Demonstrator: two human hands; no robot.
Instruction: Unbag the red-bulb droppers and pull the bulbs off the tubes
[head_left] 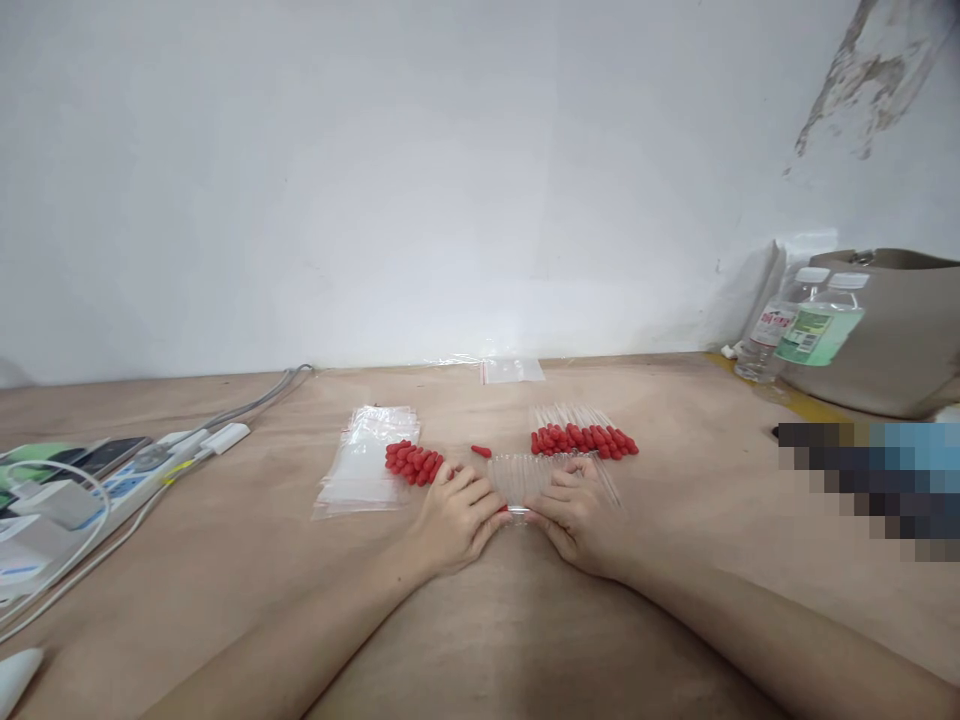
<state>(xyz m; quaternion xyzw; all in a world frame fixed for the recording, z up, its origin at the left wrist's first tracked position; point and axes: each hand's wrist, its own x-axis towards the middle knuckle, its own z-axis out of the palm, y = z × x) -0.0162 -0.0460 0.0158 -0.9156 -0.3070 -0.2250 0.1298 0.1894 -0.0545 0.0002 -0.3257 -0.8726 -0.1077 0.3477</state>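
Dropper tubes (pixel 519 478), clear, no bulbs on them, lie bunched on the bench (pixel 225 560) approx. mid-way between its near and far edges. The left hand (pixel 454 515) and right hand (pixel 574 515) press in on the bunch from either side. Each grip is closed on the bunch, fingers curled over the tube ends, thumbs meeting at the near end.

Just beyond the left hand and touching its fingertips sits a pile of loose red bulbs (pixel 414 462). One stray bulb (pixel 481 451) lies apart, between that pile and the fitted lot. Beyond the right hand is a row of finished droppers (pixel 583 440), red bulbs on, glass pointing to the far edge.

Judging by that: part done. One batch is capped, while the held bunch and the loose bulbs are not yet joined. A stack of zip bags (pixel 364 460) left of the bulbs looks unfilled, so no bagging shows.

Farther out, a small bag (pixel 511 371) lies at the far edge by the wall. A power strip (pixel 142 475) w/ cables runs along the left edge, and bottles (pixel 795 325) stand near the far right corner.
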